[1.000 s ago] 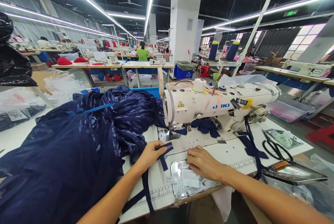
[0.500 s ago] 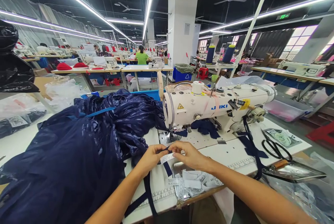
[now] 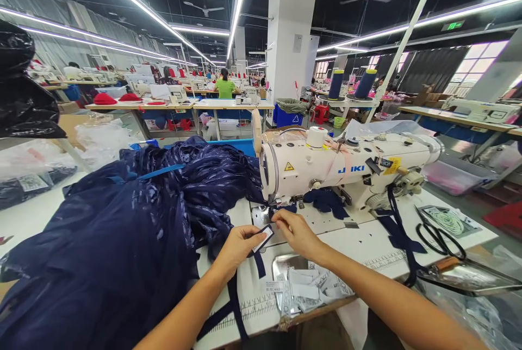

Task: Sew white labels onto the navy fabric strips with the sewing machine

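Observation:
My left hand (image 3: 241, 245) pinches a white label (image 3: 261, 239) lying against a piece of navy fabric, in front of the sewing machine (image 3: 310, 165). To its right, my right hand (image 3: 298, 233) reaches up beside the needle area, thumb and fingertips pressed together; whatever they grip is too small to make out. A large heap of navy fabric (image 3: 122, 241) covers the table left of the hands. Below them, a metal tray (image 3: 278, 269) holds several printed white labels (image 3: 312, 287). Navy strips (image 3: 233, 301) hang over the table's front edge.
Black scissors (image 3: 440, 241) lie at the right of the table, near a metal dustpan-like tray (image 3: 485, 279). More navy scraps (image 3: 326, 201) rest on the machine bed. Two navy thread cones (image 3: 364, 85) stand behind. Farther back, a person in green (image 3: 225, 88) sits among other machines.
My right hand has let go of the label and moved up and right towards the needle. The label, in my left hand, is now tilted. The camera view has shifted slightly.

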Available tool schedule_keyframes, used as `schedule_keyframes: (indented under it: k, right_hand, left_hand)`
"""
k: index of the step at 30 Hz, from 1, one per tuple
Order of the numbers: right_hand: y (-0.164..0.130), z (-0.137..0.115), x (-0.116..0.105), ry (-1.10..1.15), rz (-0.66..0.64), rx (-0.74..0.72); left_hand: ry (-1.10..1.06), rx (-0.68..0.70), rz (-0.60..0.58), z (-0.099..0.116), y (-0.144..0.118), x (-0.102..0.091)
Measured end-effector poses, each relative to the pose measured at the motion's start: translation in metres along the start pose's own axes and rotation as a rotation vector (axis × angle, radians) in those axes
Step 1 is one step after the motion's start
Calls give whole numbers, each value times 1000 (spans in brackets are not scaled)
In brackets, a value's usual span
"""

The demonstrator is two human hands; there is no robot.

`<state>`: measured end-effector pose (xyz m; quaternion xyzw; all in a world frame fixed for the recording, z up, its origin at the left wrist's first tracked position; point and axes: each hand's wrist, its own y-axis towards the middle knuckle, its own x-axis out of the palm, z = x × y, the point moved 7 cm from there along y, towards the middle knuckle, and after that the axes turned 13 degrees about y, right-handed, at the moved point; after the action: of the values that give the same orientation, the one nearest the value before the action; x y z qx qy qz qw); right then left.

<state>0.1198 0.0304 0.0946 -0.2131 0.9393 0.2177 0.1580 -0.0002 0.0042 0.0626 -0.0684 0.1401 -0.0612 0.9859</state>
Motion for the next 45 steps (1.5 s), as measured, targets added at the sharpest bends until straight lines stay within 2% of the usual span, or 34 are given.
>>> schedule_keyframes:
  k: [3,5,9,16,24,36,40,43,45]
  right_hand:
    - [0,24,8,329,-24,250]
    - [0,28,15,478,-46,327]
    - [1,23,20,575,-49,344]
    - [0,20,19,649,-3,336]
    - [-3,20,18,699,46,348]
    - [0,16,15,689,74,297]
    - [-2,18,17,653,6,272]
    - [-4,21,3,438,-120,235]
    - [-5,23,-23,55,-136,181]
  left_hand:
    - [-19,0,16,0,0,-2]
    - [-25,5,33,0,1,-3]
    - [-17,24,58,-2,2,-6]
    - [-46,48,-3,0,2,-3]
    - [-43,48,8,6,0,-3]
    - [-55,34,-4,5,2,-2]
    - [26,66,-27,6,4,-3]
    - [173,142,-59,15,1,-8]
    - [357,270,-28,28,-3,-15]
